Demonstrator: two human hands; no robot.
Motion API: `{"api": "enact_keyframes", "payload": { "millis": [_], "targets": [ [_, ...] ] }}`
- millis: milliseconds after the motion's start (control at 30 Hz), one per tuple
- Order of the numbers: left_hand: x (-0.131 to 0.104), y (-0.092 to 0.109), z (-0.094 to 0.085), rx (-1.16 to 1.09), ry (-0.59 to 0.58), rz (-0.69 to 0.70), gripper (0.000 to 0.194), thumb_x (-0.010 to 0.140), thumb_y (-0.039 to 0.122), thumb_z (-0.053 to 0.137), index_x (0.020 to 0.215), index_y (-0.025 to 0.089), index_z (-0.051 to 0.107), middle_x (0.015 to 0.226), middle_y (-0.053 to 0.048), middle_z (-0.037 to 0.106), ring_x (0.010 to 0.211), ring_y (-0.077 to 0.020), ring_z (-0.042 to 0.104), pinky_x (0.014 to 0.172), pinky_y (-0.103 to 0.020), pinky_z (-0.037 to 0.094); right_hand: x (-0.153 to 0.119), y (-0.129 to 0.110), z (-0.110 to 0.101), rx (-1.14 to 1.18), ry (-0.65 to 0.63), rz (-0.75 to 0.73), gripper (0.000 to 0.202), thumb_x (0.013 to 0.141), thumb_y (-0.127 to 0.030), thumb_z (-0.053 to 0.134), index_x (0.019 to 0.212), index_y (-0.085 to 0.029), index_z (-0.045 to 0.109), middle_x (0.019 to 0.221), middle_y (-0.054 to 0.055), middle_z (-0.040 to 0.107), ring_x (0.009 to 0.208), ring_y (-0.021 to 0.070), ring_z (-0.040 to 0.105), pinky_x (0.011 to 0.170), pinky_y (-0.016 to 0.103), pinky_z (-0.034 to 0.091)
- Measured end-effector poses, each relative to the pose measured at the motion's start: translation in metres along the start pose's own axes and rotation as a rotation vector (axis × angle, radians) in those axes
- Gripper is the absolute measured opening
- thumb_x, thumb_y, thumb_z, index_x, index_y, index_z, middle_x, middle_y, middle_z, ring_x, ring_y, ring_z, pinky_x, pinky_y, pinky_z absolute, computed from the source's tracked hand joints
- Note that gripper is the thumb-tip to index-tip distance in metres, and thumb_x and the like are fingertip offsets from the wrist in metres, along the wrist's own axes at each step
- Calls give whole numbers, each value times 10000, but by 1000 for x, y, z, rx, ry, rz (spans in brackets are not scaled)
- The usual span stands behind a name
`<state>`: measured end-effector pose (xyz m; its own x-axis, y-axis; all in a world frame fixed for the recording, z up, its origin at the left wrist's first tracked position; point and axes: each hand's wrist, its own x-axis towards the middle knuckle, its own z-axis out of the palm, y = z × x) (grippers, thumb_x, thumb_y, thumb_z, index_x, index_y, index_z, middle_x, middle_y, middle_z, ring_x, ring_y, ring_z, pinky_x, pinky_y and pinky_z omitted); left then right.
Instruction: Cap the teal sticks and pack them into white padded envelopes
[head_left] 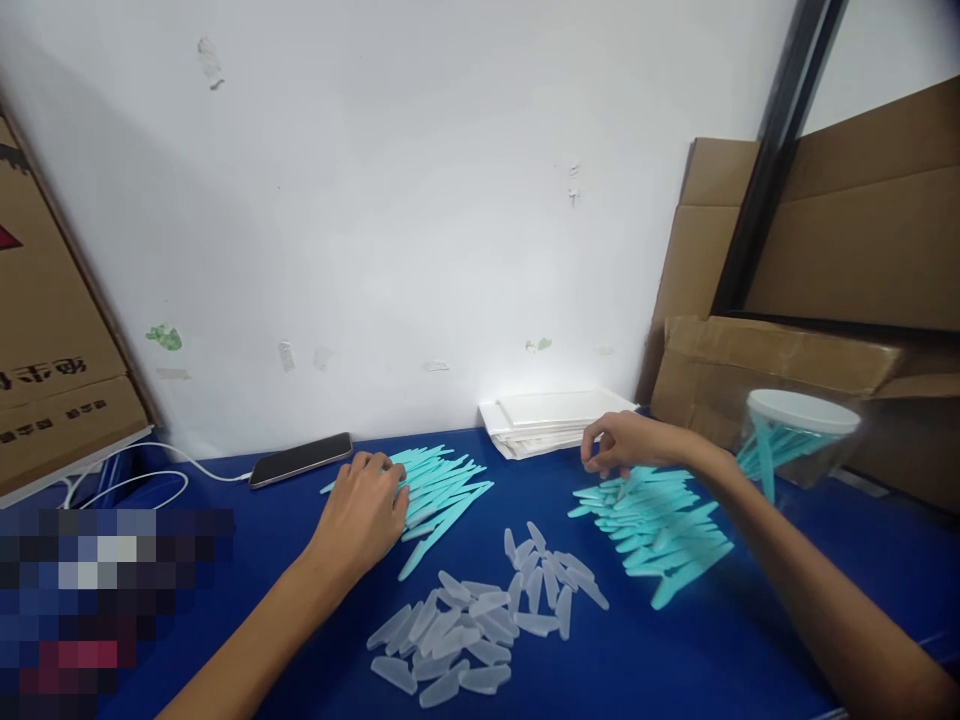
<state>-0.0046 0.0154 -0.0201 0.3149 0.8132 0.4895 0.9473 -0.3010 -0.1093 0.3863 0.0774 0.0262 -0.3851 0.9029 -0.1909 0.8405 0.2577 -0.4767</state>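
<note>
Turquoise plastic sticks lie in two fanned heaps on a blue counter. The left hand rests palm down over the edge of the left heap, fingers bent; the right hand hangs at the far edge of the right heap, fingers curled toward the thumb. Whether either grip has hold of a stick, I cannot tell. The step in hand appears to be handling the sticks; a next move would call for fingertips parting one from its overlapping neighbours. Translucent covers lie between and nearer. Behind: phone, white stack, scuffed white wall; at right, a white-topped clear container of similar sticks and cardboard.
</note>
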Motion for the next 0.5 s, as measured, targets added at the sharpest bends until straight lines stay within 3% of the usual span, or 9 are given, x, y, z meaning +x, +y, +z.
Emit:
{"api": "enact_keyframes", "payload": {
  "millis": [100,300,500],
  "targets": [
    [1,4,-3,-60,-2,7,286,924,250,461,961,158,729,1021,-155,687,1026,-346,587,845,-477,489,-5,10,-9,-13,-41,-8,414,685,-436,744,986,-152,723,842,84,755,692,217,690,611,275,490],
    [-4,30,-11,-352,-49,143,289,972,279,431,1033,201,703,1068,-101,679,1071,-289,569,890,-460,508,-14,31,-22,55,-251,26,630,573,-371,842,1155,-171,705,1143,113,710,990,273,673,790,298,508],
    [-20,55,-27,-529,-220,298,343,1001,391,433,1280,308,615,1400,-49,571,1343,-317,433,1049,-545,460,0,54,-17,94,-285,63,633,574,-492,852,1091,-148,730,1014,100,733,919,250,668,772,289,498]
  ]
}}
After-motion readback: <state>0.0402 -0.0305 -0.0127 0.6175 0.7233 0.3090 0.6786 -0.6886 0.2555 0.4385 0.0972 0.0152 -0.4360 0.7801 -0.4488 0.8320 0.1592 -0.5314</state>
